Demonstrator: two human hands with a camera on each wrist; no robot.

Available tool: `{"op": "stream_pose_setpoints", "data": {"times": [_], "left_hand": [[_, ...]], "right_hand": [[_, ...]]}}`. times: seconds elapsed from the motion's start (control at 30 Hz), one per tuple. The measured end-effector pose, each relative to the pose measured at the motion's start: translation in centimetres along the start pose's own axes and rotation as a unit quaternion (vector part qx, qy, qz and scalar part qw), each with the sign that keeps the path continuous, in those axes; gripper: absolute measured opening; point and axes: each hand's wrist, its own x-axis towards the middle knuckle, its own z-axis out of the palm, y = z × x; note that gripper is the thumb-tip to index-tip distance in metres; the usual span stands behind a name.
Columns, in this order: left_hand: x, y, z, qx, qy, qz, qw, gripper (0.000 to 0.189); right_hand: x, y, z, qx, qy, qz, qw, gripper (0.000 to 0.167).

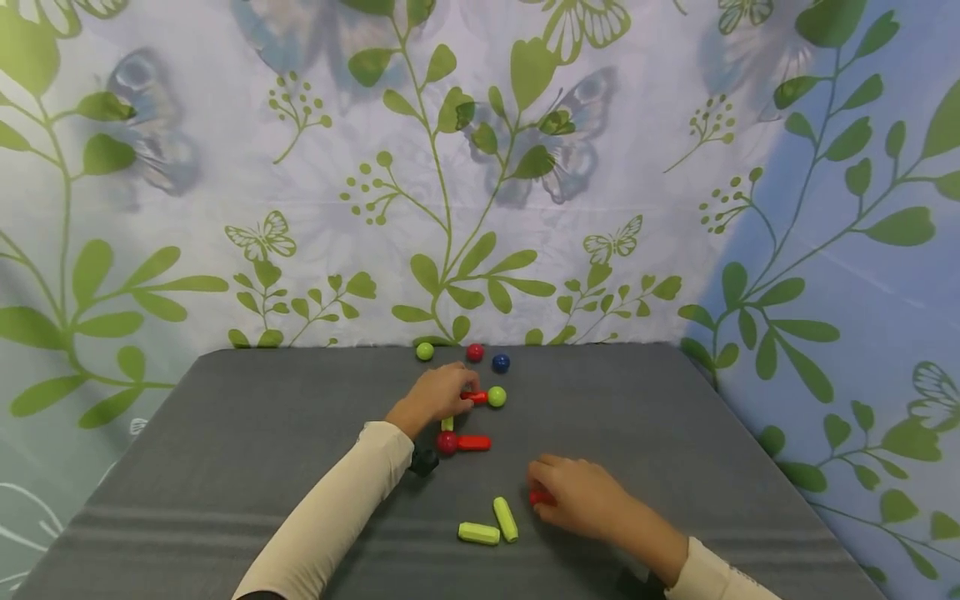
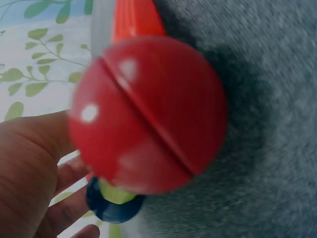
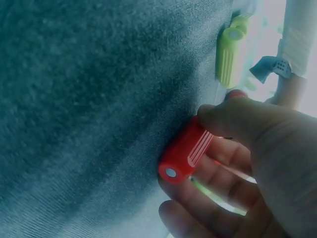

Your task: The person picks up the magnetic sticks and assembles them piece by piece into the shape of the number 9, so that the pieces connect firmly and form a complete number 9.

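Joining sticks and balls into a frame seems to be the step in hand, with a side being steadied at the centre of the head view. There the left hand [image 1: 435, 393] has its thumb and fingers curled round the upper red stick [image 1: 475, 397], whose right end meets a green ball [image 1: 497, 397]. Below it, the standing-off green stick [image 1: 447, 423] runs down to a red ball [image 1: 447, 442], with the lower red stick [image 1: 474, 443] reaching right from that ball. The left wrist view shows a dark blue ball [image 2: 113, 207] at the green stick's far end. At lower right, the right hand [image 1: 577, 493] pinches the spare red stick [image 3: 185, 151] between thumb and fingers, its near end free. The next move likely calls for lining that end up with a ball.
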Motion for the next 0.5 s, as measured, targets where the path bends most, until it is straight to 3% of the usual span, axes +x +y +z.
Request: {"op": "stream_pose_setpoints", "data": {"times": [0.23, 0.5], "left_hand": [[0.50, -0.14, 0.47, -0.024, 0.001, 0.003, 0.9997, 0.013], [1.01, 0.15, 1.08, -0.020, 0.023, 0.059, 0.9978, 0.014]], "right_hand": [[-0.37, -0.03, 0.40, -0.008, 0.015, 0.038, 0.9991, 0.027], [-0.57, -0.61, 0.49, 0.000, 0.032, 0.056, 0.9979, 0.031]]}}
